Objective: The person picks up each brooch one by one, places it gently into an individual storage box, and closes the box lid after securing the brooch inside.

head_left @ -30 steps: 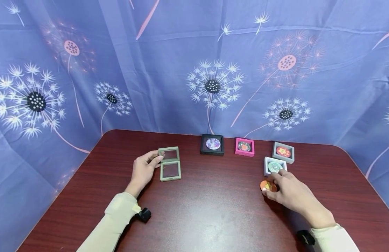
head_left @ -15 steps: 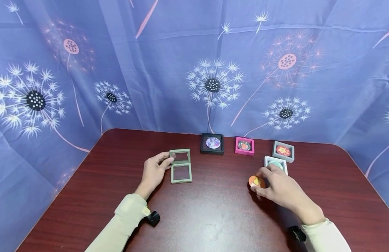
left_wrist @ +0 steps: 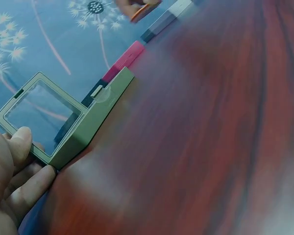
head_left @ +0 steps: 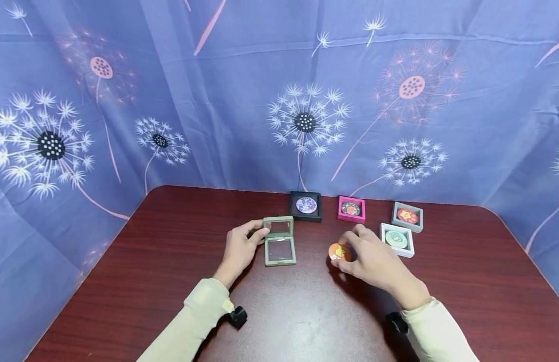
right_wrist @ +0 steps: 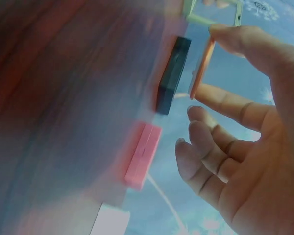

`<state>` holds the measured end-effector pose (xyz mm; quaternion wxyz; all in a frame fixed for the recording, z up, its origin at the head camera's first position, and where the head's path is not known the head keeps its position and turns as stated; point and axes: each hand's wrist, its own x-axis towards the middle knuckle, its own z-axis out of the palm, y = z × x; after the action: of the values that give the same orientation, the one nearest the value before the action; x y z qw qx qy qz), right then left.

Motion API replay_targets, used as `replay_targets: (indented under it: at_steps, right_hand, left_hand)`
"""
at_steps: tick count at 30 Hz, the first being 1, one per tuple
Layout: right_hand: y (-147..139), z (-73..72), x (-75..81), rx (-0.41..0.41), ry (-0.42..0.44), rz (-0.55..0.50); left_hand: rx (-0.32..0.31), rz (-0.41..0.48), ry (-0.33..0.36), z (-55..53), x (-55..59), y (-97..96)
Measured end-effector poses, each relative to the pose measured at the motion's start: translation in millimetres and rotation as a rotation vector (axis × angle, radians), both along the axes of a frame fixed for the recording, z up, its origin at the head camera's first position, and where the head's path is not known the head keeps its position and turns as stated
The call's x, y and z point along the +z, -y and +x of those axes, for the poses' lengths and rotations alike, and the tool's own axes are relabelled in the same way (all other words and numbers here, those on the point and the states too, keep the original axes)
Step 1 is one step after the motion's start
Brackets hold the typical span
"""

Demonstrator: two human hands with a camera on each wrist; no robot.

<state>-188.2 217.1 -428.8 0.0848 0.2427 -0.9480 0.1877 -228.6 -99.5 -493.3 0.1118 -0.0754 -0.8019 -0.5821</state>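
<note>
My left hand (head_left: 241, 246) grips a green hinged display case (head_left: 279, 264) by its left side, thumb on the raised half. The case lies unfolded, with clear film windows in both halves; in the left wrist view its lid (left_wrist: 20, 91) stands tilted up from the base (left_wrist: 105, 105). Between right thumb and index finger, my right hand (head_left: 374, 259) pinches a round orange badge (head_left: 339, 252) with a yellow figure by its edge. Seen from the right wrist, the badge (right_wrist: 202, 68) is edge-on above the tabletop, the other fingers loosely curled beneath.
Along the back edge stand a black case (head_left: 305, 217) with a purple badge, a pink case (head_left: 351, 218) and a grey case (head_left: 415, 227) with a red badge. A white case (head_left: 403, 252) with a mint badge sits just right of my right hand. A dandelion-print curtain (head_left: 243, 100) hangs behind the table.
My left hand has slid the green case to the right. My right hand has carried the orange badge leftward from beside the white case, so the two hands are closer together.
</note>
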Motion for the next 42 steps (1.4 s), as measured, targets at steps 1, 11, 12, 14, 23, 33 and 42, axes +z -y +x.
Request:
replay_targets:
  at_steps: [1,11,12,14,23,33,42]
  right_hand:
    - [3.6,-1.2,0.3,0.007,-0.007,-0.003]
    - [38.2,-10.2,3.6,0.057,0.012,-0.030]
    - [40.8,-11.0,3.3,0.060,0.015,-0.031]
    - [45.7,-12.5,1.7,0.064,0.020,-0.026]
    - [69.0,-17.1,-7.6,0.085,0.057,-0.032]
    - [90.6,-20.3,-10.6,0.092,0.046,0.007]
    - [93.3,-21.5,-11.5,0.048,0.069,0.031]
  left_hand:
    - [-0.005,0.002,-0.001,-0.2,-0.1,-2.2]
    - [-0.023,0.026,-0.002,2.2,-0.7,-18.0]
    - [-0.027,0.027,-0.001,2.5,-0.9,-19.0]
    - [-0.031,0.029,0.001,3.1,-1.0,-20.6]
    - [-0.018,0.033,-0.011,4.6,-4.9,-23.6]
    - [-0.028,0.004,-0.035,3.0,-4.4,-26.6]
    - [-0.032,-0.018,-0.033,1.6,-1.6,-26.9]
